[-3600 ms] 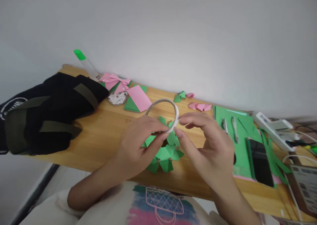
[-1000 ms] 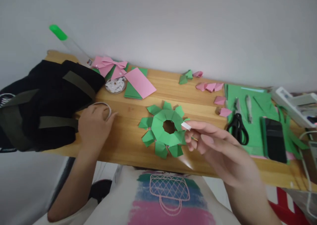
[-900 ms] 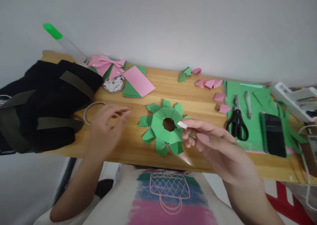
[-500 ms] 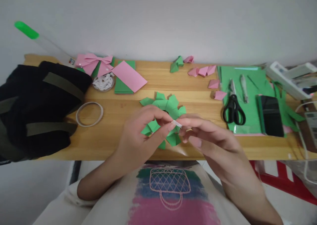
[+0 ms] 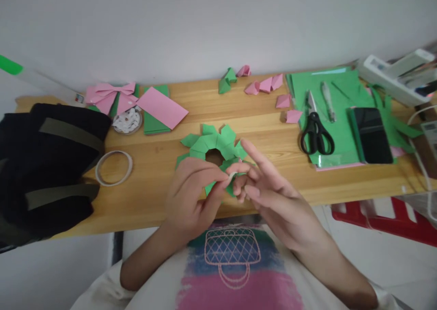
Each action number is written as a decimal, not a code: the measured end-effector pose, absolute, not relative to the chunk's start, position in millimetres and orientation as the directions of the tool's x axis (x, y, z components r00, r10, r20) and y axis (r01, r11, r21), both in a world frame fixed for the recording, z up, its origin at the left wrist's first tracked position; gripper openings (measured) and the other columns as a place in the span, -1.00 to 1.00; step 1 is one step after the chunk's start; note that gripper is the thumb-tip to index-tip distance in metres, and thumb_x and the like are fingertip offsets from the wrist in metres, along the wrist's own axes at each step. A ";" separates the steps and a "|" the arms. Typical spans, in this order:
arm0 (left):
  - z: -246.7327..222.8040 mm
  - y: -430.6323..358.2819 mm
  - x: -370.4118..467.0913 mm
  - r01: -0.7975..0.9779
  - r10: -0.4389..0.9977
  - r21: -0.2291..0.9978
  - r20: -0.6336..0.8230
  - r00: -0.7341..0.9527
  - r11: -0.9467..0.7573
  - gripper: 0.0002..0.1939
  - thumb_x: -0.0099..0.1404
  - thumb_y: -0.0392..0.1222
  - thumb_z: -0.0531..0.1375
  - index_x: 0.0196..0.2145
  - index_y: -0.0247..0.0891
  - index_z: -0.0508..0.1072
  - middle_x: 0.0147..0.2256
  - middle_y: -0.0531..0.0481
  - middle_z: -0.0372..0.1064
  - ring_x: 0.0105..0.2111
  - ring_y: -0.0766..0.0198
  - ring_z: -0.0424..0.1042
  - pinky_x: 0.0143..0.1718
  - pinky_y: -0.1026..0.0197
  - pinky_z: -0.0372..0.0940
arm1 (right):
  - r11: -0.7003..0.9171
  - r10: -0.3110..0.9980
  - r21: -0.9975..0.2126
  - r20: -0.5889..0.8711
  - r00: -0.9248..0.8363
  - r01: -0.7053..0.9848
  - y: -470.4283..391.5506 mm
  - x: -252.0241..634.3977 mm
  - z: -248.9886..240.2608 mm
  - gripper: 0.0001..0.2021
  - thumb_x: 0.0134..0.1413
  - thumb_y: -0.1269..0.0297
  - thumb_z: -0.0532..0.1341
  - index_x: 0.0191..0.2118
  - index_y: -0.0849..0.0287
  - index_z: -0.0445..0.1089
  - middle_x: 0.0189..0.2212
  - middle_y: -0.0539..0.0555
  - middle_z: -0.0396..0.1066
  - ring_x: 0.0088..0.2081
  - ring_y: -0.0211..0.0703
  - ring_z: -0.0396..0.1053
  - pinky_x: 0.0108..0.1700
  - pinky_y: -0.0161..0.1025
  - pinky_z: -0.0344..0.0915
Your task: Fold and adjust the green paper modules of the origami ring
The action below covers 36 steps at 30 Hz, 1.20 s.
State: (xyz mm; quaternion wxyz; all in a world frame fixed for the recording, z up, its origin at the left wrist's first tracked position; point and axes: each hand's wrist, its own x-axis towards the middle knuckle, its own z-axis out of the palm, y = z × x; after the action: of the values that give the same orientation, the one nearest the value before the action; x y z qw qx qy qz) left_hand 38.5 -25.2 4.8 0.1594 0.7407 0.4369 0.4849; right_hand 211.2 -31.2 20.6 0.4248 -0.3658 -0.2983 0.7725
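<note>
Between thumb and forefinger my left hand (image 5: 198,194) pinches a small pale strip (image 5: 232,176). My right hand (image 5: 269,194) is beside it, its index finger stretched out and the other fingers curled near the strip; they look free of any firm hold. Under both hands a green folded-paper ring (image 5: 218,141) with pointed leaf-like tips lies on the wooden table (image 5: 153,164). Its near part is partly covered by my fingers.
At left lie a black bag (image 5: 51,164), a tape roll (image 5: 129,164) and white scraps (image 5: 128,121). Pink paper (image 5: 164,107) lies behind. Folded pink pieces (image 5: 266,84) sit at the back. Scissors (image 5: 316,134) and a phone (image 5: 372,134) rest on green sheets at right.
The view has shifted and tilted. My right index finger has lifted and stretched out, away from the strip. The strip stays in my left hand's pinch and looks more curved.
</note>
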 end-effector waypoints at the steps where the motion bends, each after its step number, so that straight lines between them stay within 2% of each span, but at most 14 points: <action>1: 4.9 -26.5 39.8 0.475 0.801 0.669 0.581 0.144 -0.571 -0.87 0.39 -0.36 0.21 -0.17 -0.15 0.43 -0.31 0.03 0.45 -0.28 0.29 0.44 -0.24 0.18 0.41 | -0.431 0.890 -0.790 -0.292 -0.350 -0.437 -30.9 211.3 19.1 -0.51 0.11 0.38 0.33 0.10 -0.34 0.46 -0.12 -0.10 0.47 -0.26 -0.39 0.37 -0.19 -0.43 0.37; 6: 3.5 -28.1 48.1 0.262 0.844 0.807 0.533 0.065 -0.529 -0.86 0.35 -0.37 0.26 -0.20 -0.16 0.50 -0.33 0.07 0.46 -0.31 0.33 0.44 -0.29 0.20 0.39 | -0.255 0.962 -0.921 -0.209 -0.177 -0.296 -31.9 213.9 15.6 -0.82 0.10 0.34 0.38 -0.19 -0.11 0.57 -0.42 -0.11 0.38 -0.35 -0.40 0.33 -0.26 -0.47 0.33; 9: 1.9 -28.6 51.4 0.166 0.886 0.871 0.457 0.074 -0.463 -0.89 0.33 -0.32 0.30 -0.20 -0.14 0.53 -0.34 0.07 0.46 -0.34 0.34 0.44 -0.32 0.22 0.39 | -0.178 0.983 -0.960 -0.163 -0.088 -0.214 -33.3 215.2 15.2 -0.89 0.10 0.34 0.38 -0.26 -0.05 0.56 -0.41 -0.10 0.39 -0.35 -0.40 0.34 -0.24 -0.45 0.33; 12: 0.9 -30.4 53.4 0.108 0.909 0.904 0.407 0.086 -0.415 -0.89 0.32 -0.31 0.31 -0.20 -0.15 0.54 -0.35 0.05 0.46 -0.36 0.34 0.43 -0.34 0.25 0.39 | -0.154 0.987 -0.971 -0.142 -0.077 -0.184 -32.7 215.4 14.0 -0.91 0.10 0.33 0.38 -0.27 -0.02 0.54 -0.40 -0.11 0.41 -0.35 -0.40 0.35 -0.25 -0.44 0.34; 17: 2.0 -33.4 56.5 0.130 0.917 0.910 0.379 0.125 -0.394 -0.85 0.34 -0.33 0.28 -0.17 -0.12 0.54 -0.33 0.02 0.49 -0.35 0.31 0.43 -0.33 0.23 0.41 | -0.027 0.997 -0.991 -0.017 -0.078 -0.131 -33.4 218.1 14.0 -0.92 0.16 0.38 0.33 -0.34 0.06 0.48 -0.39 -0.09 0.43 -0.31 -0.38 0.37 -0.25 -0.41 0.34; 20: 1.2 -32.4 53.2 0.301 0.904 0.852 0.406 0.134 -0.427 -0.72 0.35 -0.32 0.27 -0.02 -0.06 0.49 -0.20 0.00 0.51 -0.31 0.28 0.45 -0.24 0.19 0.44 | 0.073 0.993 -0.997 0.076 -0.089 -0.039 -37.9 225.5 12.5 -0.91 0.18 0.43 0.31 -0.31 0.07 0.47 -0.36 -0.08 0.44 -0.26 -0.35 0.39 -0.20 -0.37 0.35; 23: -7.8 -29.9 43.5 0.584 0.871 0.671 0.471 0.140 -0.456 -0.57 0.35 -0.25 0.28 0.14 -0.05 0.37 -0.12 -0.04 0.50 -0.18 0.19 0.48 -0.08 0.08 0.44 | 0.151 0.988 -0.988 0.151 -0.008 0.041 -38.6 237.8 4.1 -0.87 0.18 0.47 0.30 -0.28 0.06 0.47 -0.34 -0.07 0.47 -0.24 -0.31 0.41 -0.17 -0.31 0.35; 26: -25.3 -30.0 33.9 0.755 0.826 0.441 0.514 0.230 -0.485 -0.57 0.31 -0.04 0.32 0.09 -0.14 0.37 -0.02 -0.16 0.46 -0.04 -0.02 0.46 0.01 -0.09 0.39 | 0.167 0.968 -0.974 0.191 0.160 0.151 -28.3 250.3 -10.2 -0.90 0.17 0.41 0.33 -0.26 0.04 0.48 -0.35 -0.05 0.48 -0.26 -0.28 0.42 -0.22 -0.29 0.34; 29: -42.0 -34.0 31.1 0.828 0.861 0.353 0.432 0.269 -0.436 -0.47 0.24 0.02 0.37 0.08 -0.22 0.37 0.10 -0.30 0.37 0.08 -0.20 0.40 0.08 -0.22 0.33 | 0.109 0.976 -0.978 0.139 0.166 0.176 -8.1 255.9 -23.7 -0.93 0.14 0.28 0.36 -0.30 0.06 0.45 -0.35 -0.01 0.49 -0.29 -0.23 0.43 -0.21 -0.22 0.36; 32: -49.8 -37.0 31.9 0.851 0.900 0.366 0.362 0.243 -0.377 -0.50 0.21 -0.07 0.39 0.05 -0.22 0.40 0.13 -0.33 0.34 0.14 -0.25 0.34 0.11 -0.29 0.30 | 0.150 0.988 -0.968 0.156 0.017 0.204 17.6 253.0 -29.7 -0.83 0.18 0.12 0.32 -0.28 0.07 0.40 -0.33 0.02 0.47 -0.27 -0.19 0.43 -0.15 -0.16 0.38; 34: -49.3 -35.9 29.2 0.826 0.893 0.385 0.351 0.282 -0.412 -0.61 0.23 -0.11 0.37 -0.01 -0.21 0.45 0.08 -0.30 0.37 0.12 -0.21 0.35 0.10 -0.28 0.32 | 0.176 0.981 -0.966 0.155 -0.120 0.189 35.1 247.4 -28.1 -0.75 0.15 0.02 0.32 -0.29 0.08 0.37 -0.30 0.03 0.48 -0.25 -0.17 0.44 -0.11 -0.14 0.39; 36: -45.0 -32.4 20.6 0.779 0.870 0.399 0.320 0.376 -0.483 -0.67 0.25 -0.14 0.35 -0.04 -0.22 0.49 0.06 -0.29 0.39 0.13 -0.21 0.35 0.10 -0.30 0.32 | 0.219 0.936 -0.961 0.158 -0.314 0.169 50.0 240.1 -22.7 -0.69 0.15 -0.05 0.31 -0.29 0.09 0.34 -0.31 0.03 0.46 -0.27 -0.18 0.44 -0.16 -0.16 0.38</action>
State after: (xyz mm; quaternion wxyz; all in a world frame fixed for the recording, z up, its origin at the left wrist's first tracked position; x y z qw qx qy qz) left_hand 20.6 -32.4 -45.0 0.0910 0.8244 0.5001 0.2491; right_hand 240.1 50.0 -22.7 0.4117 -0.4168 -0.6633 0.4657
